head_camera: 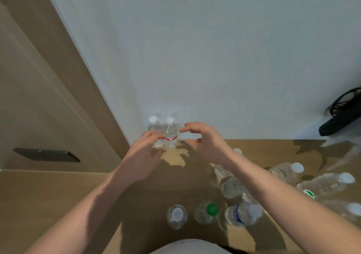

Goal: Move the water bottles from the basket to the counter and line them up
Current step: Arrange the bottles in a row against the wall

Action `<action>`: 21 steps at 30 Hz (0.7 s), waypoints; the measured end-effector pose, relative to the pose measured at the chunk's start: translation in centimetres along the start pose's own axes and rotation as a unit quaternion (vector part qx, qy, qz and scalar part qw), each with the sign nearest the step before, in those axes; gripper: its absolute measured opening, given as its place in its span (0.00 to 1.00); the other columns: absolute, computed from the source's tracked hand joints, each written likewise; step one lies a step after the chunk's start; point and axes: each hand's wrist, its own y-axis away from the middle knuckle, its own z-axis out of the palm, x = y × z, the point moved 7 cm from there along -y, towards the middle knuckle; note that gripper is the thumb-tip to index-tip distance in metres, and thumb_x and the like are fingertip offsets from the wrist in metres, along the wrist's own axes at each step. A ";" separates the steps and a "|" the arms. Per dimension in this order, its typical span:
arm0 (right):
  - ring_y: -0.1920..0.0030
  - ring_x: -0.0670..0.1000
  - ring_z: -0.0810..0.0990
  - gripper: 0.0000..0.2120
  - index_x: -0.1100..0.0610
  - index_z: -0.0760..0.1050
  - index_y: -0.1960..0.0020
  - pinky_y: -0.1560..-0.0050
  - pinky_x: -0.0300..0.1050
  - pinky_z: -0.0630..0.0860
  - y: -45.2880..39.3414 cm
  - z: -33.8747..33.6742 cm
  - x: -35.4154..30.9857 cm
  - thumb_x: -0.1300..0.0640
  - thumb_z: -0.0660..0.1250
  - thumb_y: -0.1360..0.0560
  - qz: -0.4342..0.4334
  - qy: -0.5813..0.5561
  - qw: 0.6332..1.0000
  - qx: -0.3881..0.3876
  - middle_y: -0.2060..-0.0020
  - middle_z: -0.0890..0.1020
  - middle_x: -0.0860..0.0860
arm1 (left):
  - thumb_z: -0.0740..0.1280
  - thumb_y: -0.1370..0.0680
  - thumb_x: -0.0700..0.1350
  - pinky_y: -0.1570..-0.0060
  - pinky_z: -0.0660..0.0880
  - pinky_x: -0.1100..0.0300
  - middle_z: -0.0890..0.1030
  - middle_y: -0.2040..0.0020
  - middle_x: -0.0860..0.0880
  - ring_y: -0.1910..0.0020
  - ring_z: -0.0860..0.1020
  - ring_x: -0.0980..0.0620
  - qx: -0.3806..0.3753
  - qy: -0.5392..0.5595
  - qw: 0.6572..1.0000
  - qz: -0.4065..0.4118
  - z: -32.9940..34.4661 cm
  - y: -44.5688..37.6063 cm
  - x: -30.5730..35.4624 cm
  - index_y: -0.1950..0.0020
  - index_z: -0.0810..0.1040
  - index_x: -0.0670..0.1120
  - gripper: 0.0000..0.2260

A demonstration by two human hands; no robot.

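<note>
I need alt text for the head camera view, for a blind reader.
The left hand holds one of two upright bottles by the wall; the right hand hovers open beside them. More bottles stand and lie on the wooden counter.

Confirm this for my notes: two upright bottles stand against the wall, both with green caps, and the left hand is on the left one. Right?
Not quite. In the head view the two upright bottles against the wall both have white caps, not green. The rest holds: the left hand is on the left one.
</note>
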 end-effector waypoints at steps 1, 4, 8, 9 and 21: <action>0.37 0.44 0.80 0.16 0.49 0.84 0.38 0.39 0.41 0.79 2.7 -1.3 0.4 0.63 0.73 0.23 0.021 -0.011 1.000 -0.006 0.35 0.82 0.45 | 0.71 0.19 0.45 0.36 0.71 0.60 0.76 0.33 0.59 0.36 0.75 0.58 -0.011 0.018 1.000 0.006 0.1 1.9 0.8 0.31 0.79 0.54 0.16; 0.41 0.37 0.80 0.15 0.44 0.83 0.38 0.43 0.32 0.78 10.1 -4.6 1.5 0.60 0.70 0.20 0.056 0.006 0.998 -0.037 0.38 0.81 0.35 | 0.70 0.18 0.50 0.36 0.74 0.60 0.75 0.33 0.63 0.37 0.75 0.64 -0.071 0.055 0.996 -0.008 1.2 6.4 2.1 0.32 0.78 0.59 0.15; 0.43 0.41 0.82 0.15 0.43 0.84 0.41 0.49 0.36 0.80 17.4 -6.8 3.9 0.62 0.72 0.21 0.082 -0.001 0.997 -0.016 0.44 0.84 0.36 | 0.71 0.19 0.49 0.36 0.73 0.61 0.77 0.36 0.62 0.38 0.75 0.63 -0.079 0.059 0.995 -0.007 2.9 8.9 4.7 0.32 0.79 0.56 0.15; 0.44 0.42 0.83 0.16 0.44 0.84 0.42 0.49 0.38 0.80 18.8 -6.9 4.9 0.63 0.72 0.21 0.089 -0.004 0.996 -0.010 0.46 0.84 0.37 | 0.72 0.19 0.48 0.36 0.74 0.60 0.78 0.37 0.61 0.38 0.76 0.61 -0.078 0.060 0.995 -0.007 3.3 9.2 5.3 0.32 0.79 0.56 0.16; 0.44 0.37 0.79 0.15 0.37 0.79 0.36 0.45 0.42 0.80 27.2 -10.2 12.0 0.47 0.73 0.21 0.115 0.070 0.988 -0.081 0.42 0.78 0.30 | 0.69 0.19 0.58 0.39 0.77 0.57 0.78 0.34 0.62 0.39 0.77 0.61 -0.101 -0.031 0.994 -0.026 9.5 10.6 13.1 0.28 0.76 0.58 0.19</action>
